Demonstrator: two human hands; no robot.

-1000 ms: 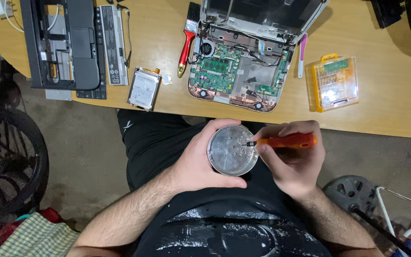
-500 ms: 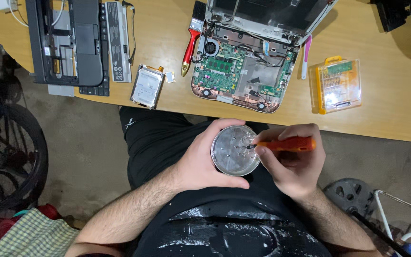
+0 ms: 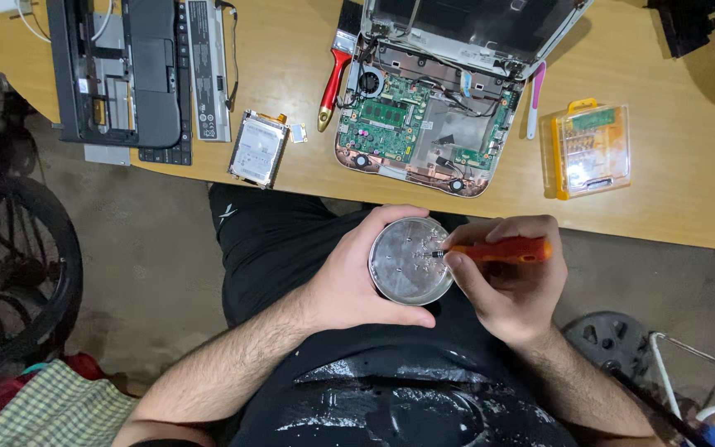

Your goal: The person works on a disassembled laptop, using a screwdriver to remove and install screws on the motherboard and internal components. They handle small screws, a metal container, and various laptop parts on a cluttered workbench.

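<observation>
Bright overhead light, sharp focus, dim floor corners

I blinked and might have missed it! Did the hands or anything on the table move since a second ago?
Hardly anything. The left hand still cups the round metal dish, and the right hand still holds the orange screwdriver with its tip in the dish. The opened laptop stayed put.

My one camera sits on my head and looks straight down over my chest and lap. My left hand (image 3: 349, 285) and right hand (image 3: 511, 285) sit near, just below the middle of the frame. Beyond my hands, well apart, the wooden table (image 3: 688, 190) runs across the top. No second view exists to overlap.
</observation>
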